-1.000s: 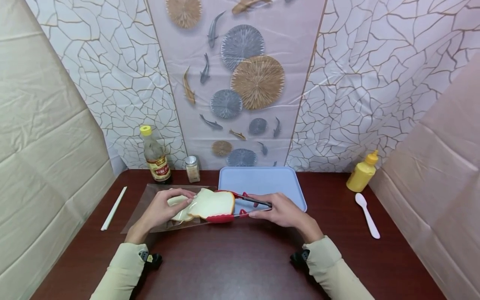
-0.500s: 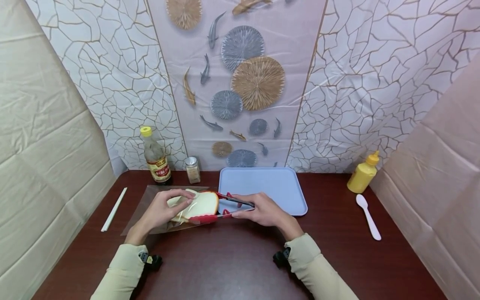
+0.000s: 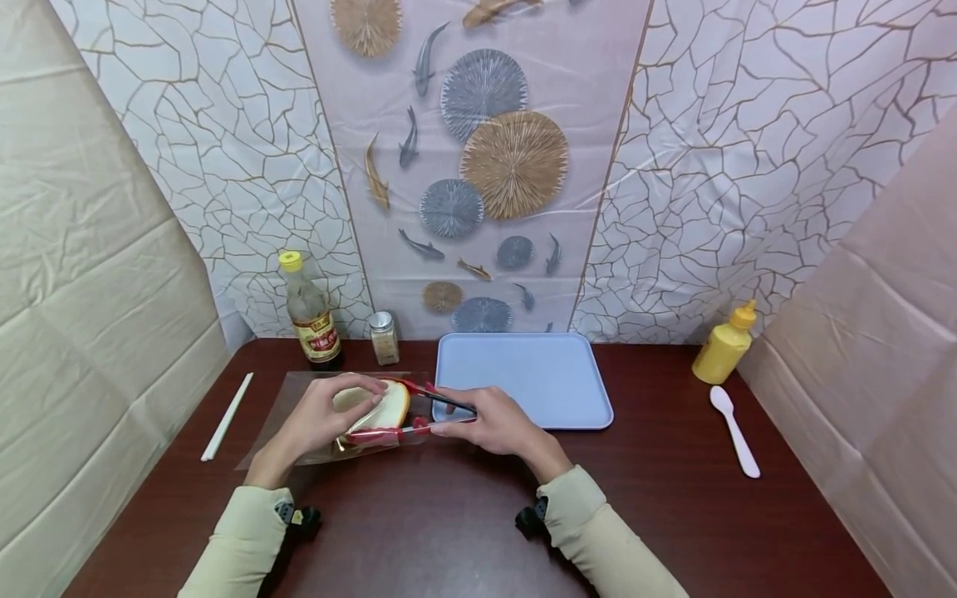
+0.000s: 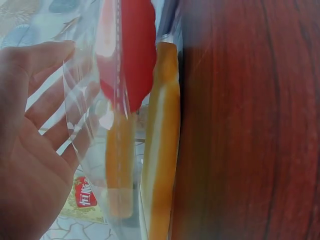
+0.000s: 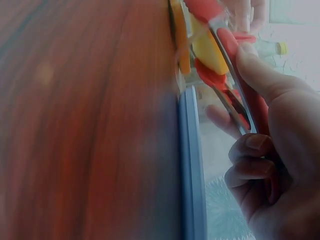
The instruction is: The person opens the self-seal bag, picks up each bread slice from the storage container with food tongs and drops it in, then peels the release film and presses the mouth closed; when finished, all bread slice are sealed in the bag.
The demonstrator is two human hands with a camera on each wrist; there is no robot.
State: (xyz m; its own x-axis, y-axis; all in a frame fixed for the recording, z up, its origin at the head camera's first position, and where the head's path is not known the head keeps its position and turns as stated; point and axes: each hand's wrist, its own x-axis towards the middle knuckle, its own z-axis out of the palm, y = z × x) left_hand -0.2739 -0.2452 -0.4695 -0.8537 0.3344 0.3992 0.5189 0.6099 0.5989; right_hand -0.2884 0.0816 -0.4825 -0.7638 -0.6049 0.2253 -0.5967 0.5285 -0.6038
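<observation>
1. Bread slice (image 3: 377,407) sits near the left of the dark wooden table (image 3: 449,531), pinched between the red tips of the tongs (image 3: 407,415) and lying partly inside the mouth of the clear plastic bag (image 3: 299,415). Through the film, the left wrist view shows a second slice (image 4: 162,150) on edge beside it.

2. Right hand (image 3: 489,423) is clenched around the metal handles of the tongs and squeezes them together on the bread; the right wrist view shows thumb and curled fingers wrapped round the red-lined handles.

3. Left hand (image 3: 321,415) rests on the upper film of the bag at its opening, fingers bent over the top of the slice. Whether it pinches the plastic or only presses it, I cannot tell.

4. Judging from this, the step in hand is moving a slice through the bag's mouth with the tongs. The next move calls for an even squeeze, so the soft bread neither tears nor slips, and for the bag mouth to be held wide.

5. Farther off, just right of the bag, lies the pale blue tray (image 3: 523,374).

6. Along the far edge stand a vinegar bottle (image 3: 310,316) and a small shaker (image 3: 384,336) on the left, a yellow squeeze bottle (image 3: 721,345) on the right, with a white spoon (image 3: 734,430) nearer.
</observation>
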